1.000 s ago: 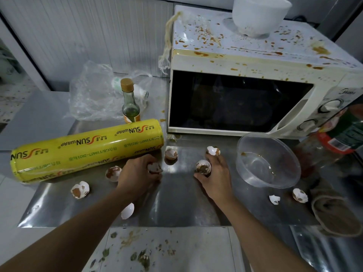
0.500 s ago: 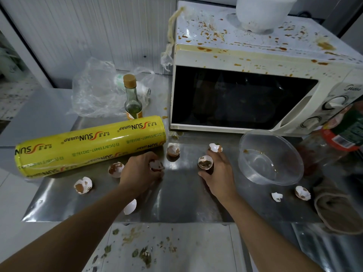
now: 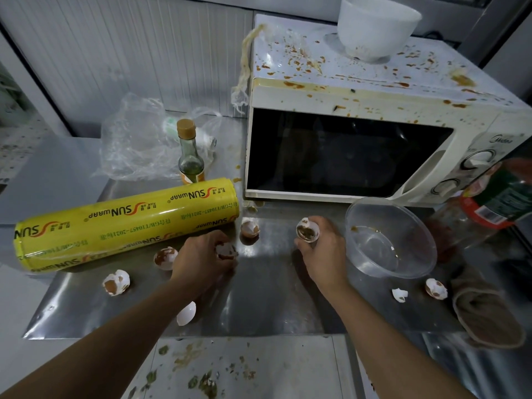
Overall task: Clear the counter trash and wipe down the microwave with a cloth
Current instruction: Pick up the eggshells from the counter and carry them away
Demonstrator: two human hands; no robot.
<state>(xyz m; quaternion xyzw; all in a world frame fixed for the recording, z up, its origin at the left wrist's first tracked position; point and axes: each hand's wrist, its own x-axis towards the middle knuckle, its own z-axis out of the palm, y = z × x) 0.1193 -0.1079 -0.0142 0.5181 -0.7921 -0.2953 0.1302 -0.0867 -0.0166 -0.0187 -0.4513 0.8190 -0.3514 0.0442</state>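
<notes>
On a steel counter (image 3: 273,306), the left hand (image 3: 201,259) curls around an eggshell piece (image 3: 226,250) and the right hand (image 3: 322,249) grips a stained eggshell half (image 3: 307,230). At three o'clock, a clear plastic bowl (image 3: 388,240) holds only sauce smears. At nine o'clock lies a yellow roll (image 3: 126,224) reading "SUN WRAP"; at twelve, the splattered microwave (image 3: 374,116) carries a white bowl (image 3: 377,27), and a brown cloth (image 3: 486,309) lies at four.

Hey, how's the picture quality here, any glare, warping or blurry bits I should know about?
Head view: dim, bluish light; soft glare streaks on the steel counter between the left hand and right hand. Head view: wide-angle bending bows the microwave and wall lines. Head view: the bottle at the right edge is blurred, its label unreadable.
</notes>
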